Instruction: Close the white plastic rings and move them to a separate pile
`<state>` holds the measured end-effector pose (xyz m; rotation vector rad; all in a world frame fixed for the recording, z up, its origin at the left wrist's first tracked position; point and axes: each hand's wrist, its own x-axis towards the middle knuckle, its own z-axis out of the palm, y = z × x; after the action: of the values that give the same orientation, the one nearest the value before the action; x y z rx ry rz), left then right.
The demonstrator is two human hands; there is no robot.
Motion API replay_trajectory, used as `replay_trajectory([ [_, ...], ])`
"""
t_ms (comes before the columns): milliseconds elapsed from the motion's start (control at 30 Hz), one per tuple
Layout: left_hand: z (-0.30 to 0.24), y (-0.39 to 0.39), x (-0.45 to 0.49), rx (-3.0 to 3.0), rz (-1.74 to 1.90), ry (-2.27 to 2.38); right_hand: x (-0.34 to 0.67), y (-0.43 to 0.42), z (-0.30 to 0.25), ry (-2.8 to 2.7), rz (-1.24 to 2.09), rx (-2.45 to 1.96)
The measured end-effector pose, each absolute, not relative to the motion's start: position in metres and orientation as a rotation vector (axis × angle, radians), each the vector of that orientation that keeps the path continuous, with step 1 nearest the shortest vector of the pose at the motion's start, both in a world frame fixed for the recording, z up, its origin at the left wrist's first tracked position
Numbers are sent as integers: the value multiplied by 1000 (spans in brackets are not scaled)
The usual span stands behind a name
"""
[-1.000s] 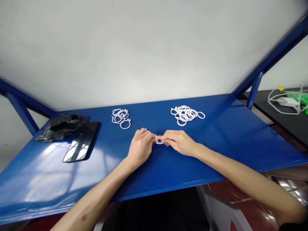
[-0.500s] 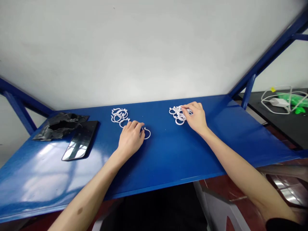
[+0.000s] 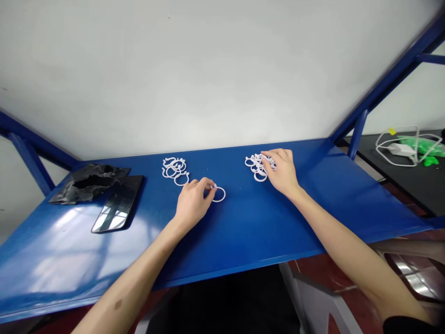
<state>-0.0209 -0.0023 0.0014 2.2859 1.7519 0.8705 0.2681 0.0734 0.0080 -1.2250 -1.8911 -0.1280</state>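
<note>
My left hand (image 3: 193, 201) pinches a white plastic ring (image 3: 219, 194) that lies on the blue metal table (image 3: 243, 227), near the middle. A small heap of white rings (image 3: 175, 170) sits just behind and left of that hand. My right hand (image 3: 281, 170) rests farther back on a larger heap of white rings (image 3: 257, 165), with its fingers curled into the heap. Whether those fingers grip a ring is hidden.
A black phone (image 3: 118, 203) lies face up at the left, beside a crumpled black bag (image 3: 85, 182). Blue frame bars (image 3: 382, 83) rise at both ends. A black side table at the right carries a white cable and charger (image 3: 399, 148) and green items (image 3: 426, 146).
Both hands held one ring together at the centre a second ago. The right hand then reached back to the larger heap; the left kept the ring and shifted it slightly right.
</note>
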Motion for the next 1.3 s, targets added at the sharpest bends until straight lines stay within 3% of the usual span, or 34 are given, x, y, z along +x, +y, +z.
replay_trajectory([
  [300,11,-16,-6,1976,1108,1476,225,23,9,-2367,382,-694],
  [733,9,-13,-5,1619,1111,1376,219,18,8,-2253,385,-694],
  [1300,0,-22,0,2133,1260,1321,214,4,7,-2289,215,-523],
])
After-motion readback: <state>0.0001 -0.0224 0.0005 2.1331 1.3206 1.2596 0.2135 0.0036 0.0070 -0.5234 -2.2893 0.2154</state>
